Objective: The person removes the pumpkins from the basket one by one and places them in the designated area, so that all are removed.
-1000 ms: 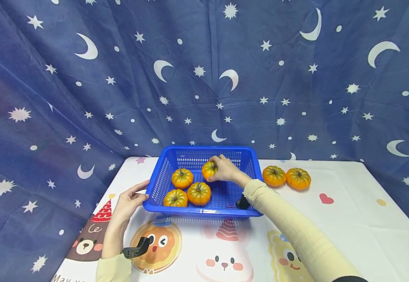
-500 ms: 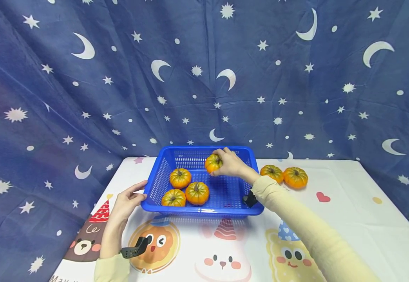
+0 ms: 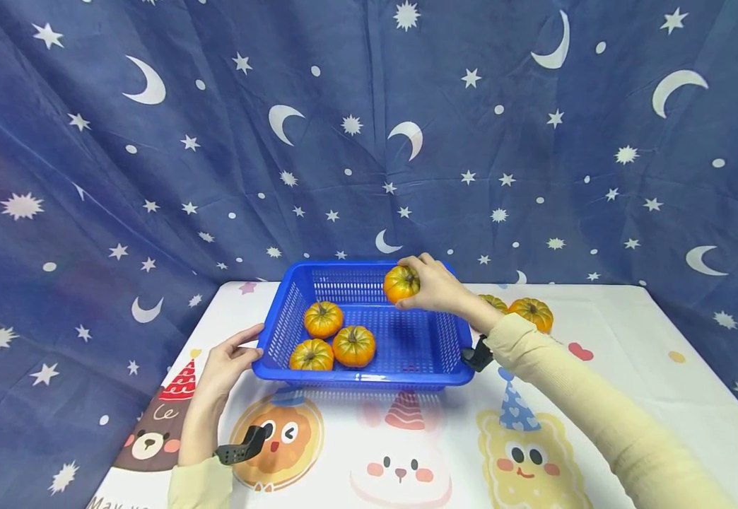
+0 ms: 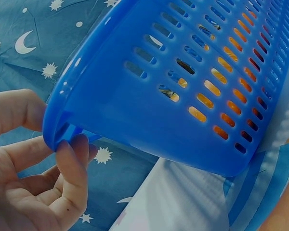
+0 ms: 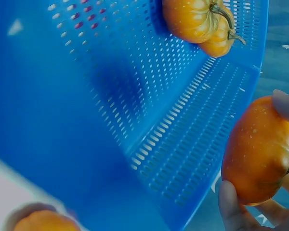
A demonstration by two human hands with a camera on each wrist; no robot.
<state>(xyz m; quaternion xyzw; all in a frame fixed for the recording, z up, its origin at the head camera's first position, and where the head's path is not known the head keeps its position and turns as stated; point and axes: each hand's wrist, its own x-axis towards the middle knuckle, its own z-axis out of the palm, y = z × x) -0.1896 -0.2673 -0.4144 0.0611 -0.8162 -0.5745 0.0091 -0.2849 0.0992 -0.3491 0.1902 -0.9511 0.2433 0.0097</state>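
My right hand grips a small orange pumpkin with green streaks, raised over the back right part of the blue plastic basket. In the right wrist view, fingers and thumb wrap around this held pumpkin, its stem pointing away to the right. My left hand holds the basket's left rim; the left wrist view has thumb and fingers pinching the rim. Inside the basket's left half sit three more pumpkins, one at the back, one in front and one toward the middle.
On the table, right of the basket, stand two pumpkins: one in plain sight, the other partly behind the right wrist. A dark blue curtain with moons and stars hangs close behind the basket. Cartoon figures decorate the white tablecloth.
My right hand has lifted the pumpkin up and to the right from within the basket. The left hand keeps its hold on the rim, and the other pumpkins stay in place.
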